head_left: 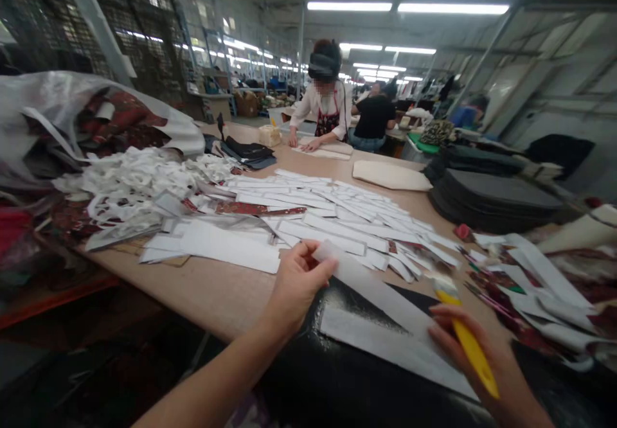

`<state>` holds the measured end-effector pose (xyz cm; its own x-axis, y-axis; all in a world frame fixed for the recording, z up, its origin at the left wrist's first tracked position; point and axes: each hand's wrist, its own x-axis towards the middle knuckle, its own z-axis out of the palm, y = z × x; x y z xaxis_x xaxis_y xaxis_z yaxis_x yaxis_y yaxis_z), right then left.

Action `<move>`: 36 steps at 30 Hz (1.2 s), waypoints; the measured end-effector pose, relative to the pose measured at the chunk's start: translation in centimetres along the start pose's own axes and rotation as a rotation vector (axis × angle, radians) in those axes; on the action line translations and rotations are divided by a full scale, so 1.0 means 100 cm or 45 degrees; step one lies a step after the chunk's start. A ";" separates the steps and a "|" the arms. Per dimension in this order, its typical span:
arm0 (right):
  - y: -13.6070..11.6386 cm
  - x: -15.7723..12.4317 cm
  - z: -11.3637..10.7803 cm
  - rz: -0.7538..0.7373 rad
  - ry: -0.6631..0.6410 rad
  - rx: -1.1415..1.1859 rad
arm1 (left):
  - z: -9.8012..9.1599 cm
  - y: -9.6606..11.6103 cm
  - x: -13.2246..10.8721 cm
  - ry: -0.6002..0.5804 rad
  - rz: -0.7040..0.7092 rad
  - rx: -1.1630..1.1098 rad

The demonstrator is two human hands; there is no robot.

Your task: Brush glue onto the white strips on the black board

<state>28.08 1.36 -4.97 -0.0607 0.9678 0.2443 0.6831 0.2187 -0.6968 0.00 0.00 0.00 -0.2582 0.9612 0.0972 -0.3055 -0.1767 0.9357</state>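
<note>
My left hand [303, 274] pinches the far end of a long white strip [371, 290] between thumb and fingers, lifting that end. The strip slants down to the right toward my right hand [463, 335], which is closed around a yellow-handled brush [465, 344]. Its pale bristles point up and away, slightly blurred. My right fingertips are at the strip's near end; whether they also grip it I cannot tell. Beneath lies a second white strip [380, 338] on a black board [347, 376] speckled with whitish residue.
Many white strips [337, 213] cover the middle of the brown table [226, 293]. White scraps [139, 187] and a clear plastic bag [187, 129] are heaped left. Black panels [491, 200] are stacked right, near cloth offcuts [511, 280]. Across the table a person [325, 103] handles cream pieces.
</note>
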 end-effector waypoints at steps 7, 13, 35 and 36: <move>0.084 -0.017 -0.042 0.263 -0.199 -0.086 | -0.023 -0.080 -0.017 -0.244 -0.445 0.630; 0.091 -0.027 -0.022 0.208 -0.096 -0.161 | -0.030 -0.088 -0.017 -0.379 -0.342 1.277; 0.081 -0.035 -0.020 0.223 -0.126 -0.512 | -0.025 -0.096 -0.017 -0.534 -0.078 1.878; 0.081 -0.036 -0.020 0.211 -0.125 -0.514 | -0.025 -0.096 -0.017 -0.541 -0.064 1.882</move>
<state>35.30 -0.59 -10.14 0.0183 0.9972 0.0728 0.9175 0.0122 -0.3976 1.11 -0.50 -10.02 0.0746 0.9924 -0.0976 0.9136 -0.0287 0.4057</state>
